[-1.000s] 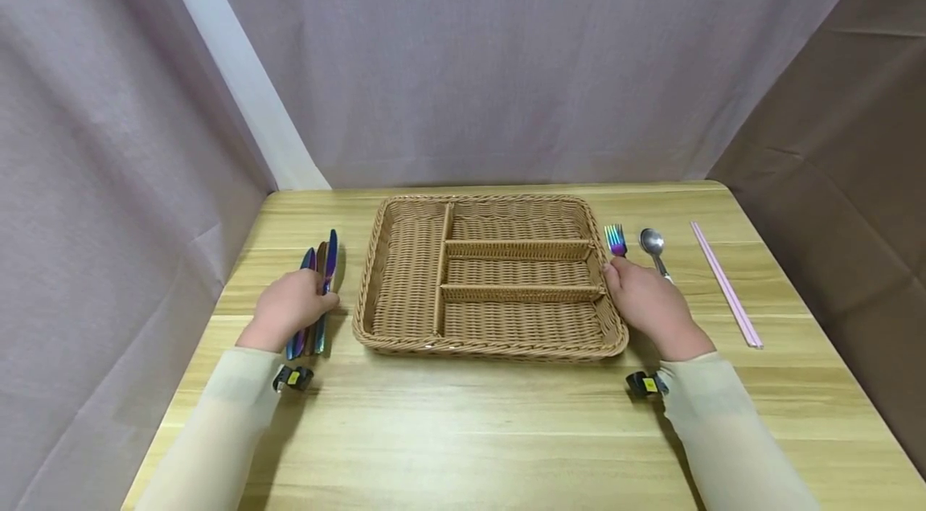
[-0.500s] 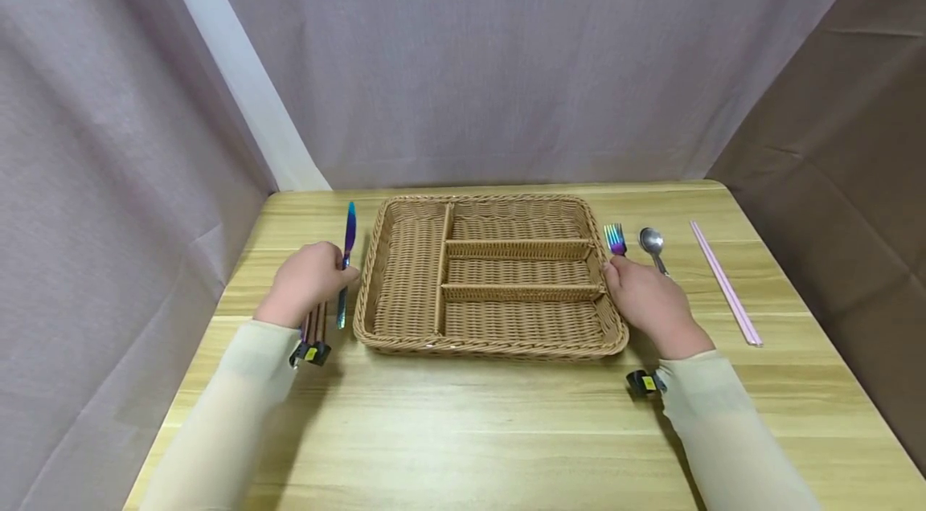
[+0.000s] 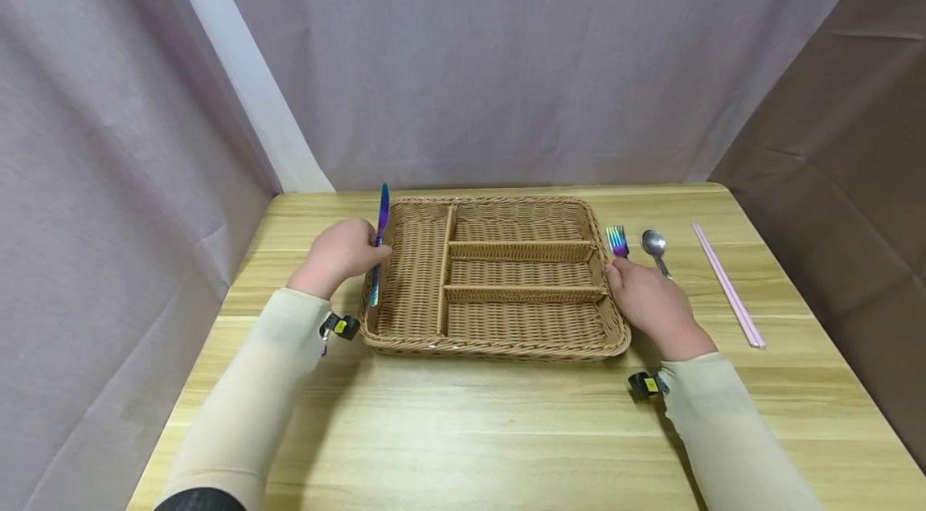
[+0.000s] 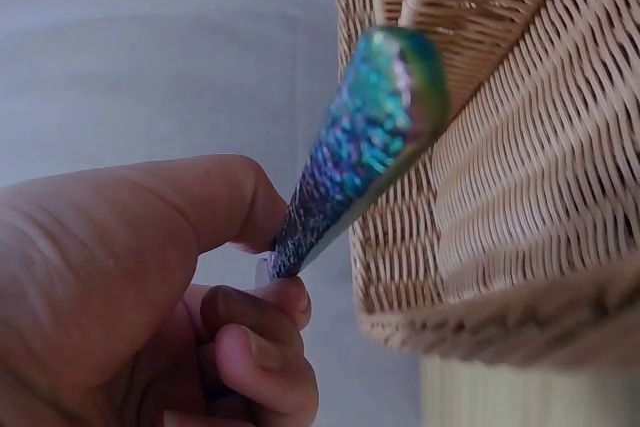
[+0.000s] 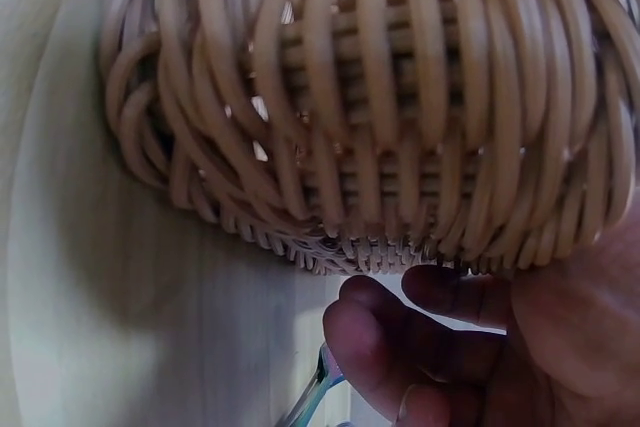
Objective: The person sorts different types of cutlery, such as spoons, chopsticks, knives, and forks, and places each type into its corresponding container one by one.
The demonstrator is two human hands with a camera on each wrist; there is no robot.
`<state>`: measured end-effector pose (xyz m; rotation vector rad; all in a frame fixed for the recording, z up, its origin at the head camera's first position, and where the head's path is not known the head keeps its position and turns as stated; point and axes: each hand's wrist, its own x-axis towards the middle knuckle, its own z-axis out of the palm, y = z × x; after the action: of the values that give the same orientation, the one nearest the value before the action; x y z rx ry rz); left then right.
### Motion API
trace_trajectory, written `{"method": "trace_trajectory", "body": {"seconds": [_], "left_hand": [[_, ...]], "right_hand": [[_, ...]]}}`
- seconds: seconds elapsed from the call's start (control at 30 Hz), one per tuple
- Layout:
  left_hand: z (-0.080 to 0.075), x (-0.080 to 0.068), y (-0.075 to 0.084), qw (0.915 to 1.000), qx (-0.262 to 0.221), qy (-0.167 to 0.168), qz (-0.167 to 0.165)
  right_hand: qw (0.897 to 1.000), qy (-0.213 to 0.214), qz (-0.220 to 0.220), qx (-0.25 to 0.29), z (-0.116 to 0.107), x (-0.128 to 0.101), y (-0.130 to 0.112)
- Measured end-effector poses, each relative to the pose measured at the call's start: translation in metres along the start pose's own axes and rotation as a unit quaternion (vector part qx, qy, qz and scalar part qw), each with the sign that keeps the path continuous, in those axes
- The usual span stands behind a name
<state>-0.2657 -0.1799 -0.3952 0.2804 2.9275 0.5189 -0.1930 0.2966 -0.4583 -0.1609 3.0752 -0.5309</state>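
My left hand (image 3: pixel 340 254) pinches an iridescent blue-purple knife (image 3: pixel 379 234) by its middle, blade pointing away, right over the left rim of the woven basket (image 3: pixel 372 326). In the left wrist view the knife's handle (image 4: pixel 360 147) sticks up from the thumb and curled fingers (image 4: pixel 260 347), next to the basket wall (image 4: pixel 520 197). My right hand (image 3: pixel 647 304) rests on the table against the basket's right side, covering the handle of a rainbow fork (image 3: pixel 616 239). In the right wrist view its fingers (image 5: pixel 400 347) are loosely curled below the basket wall (image 5: pixel 380 117), not gripping the fork handle (image 5: pixel 315 397).
A silver spoon (image 3: pixel 653 244) lies right of the fork, and a pair of pink chopsticks (image 3: pixel 727 286) lies farther right. The basket has one long left compartment and three empty cross compartments. Grey curtains enclose the wooden table (image 3: pixel 506 431).
My left hand has lifted one knife from the pile at the left and carried it right and away, up to the basket's left rim. The right hand has stayed put.
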Motion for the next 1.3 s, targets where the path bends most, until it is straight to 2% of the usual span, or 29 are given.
{"method": "trace_trajectory", "body": {"seconds": [0.23, 0.67, 0.97, 1.3], "left_hand": [[0.005, 0.008, 0.015, 0.9995, 0.023, -0.022, 0.007], [0.018, 0.016, 0.026, 0.9953, 0.052, -0.081, -0.002], [0.024, 0.025, 0.024, 0.9928, 0.056, -0.105, -0.012], [0.028, 0.036, 0.026, 0.9882, 0.091, -0.123, -0.014]], "right_hand": [[1.000, -0.001, 0.002, 0.004, 0.001, 0.000, 0.000], [1.000, 0.005, 0.002, 0.004, 0.002, -0.001, 0.001], [1.000, 0.005, 0.001, 0.002, 0.004, -0.002, 0.000], [1.000, 0.010, 0.000, 0.007, 0.002, -0.002, 0.000]]}}
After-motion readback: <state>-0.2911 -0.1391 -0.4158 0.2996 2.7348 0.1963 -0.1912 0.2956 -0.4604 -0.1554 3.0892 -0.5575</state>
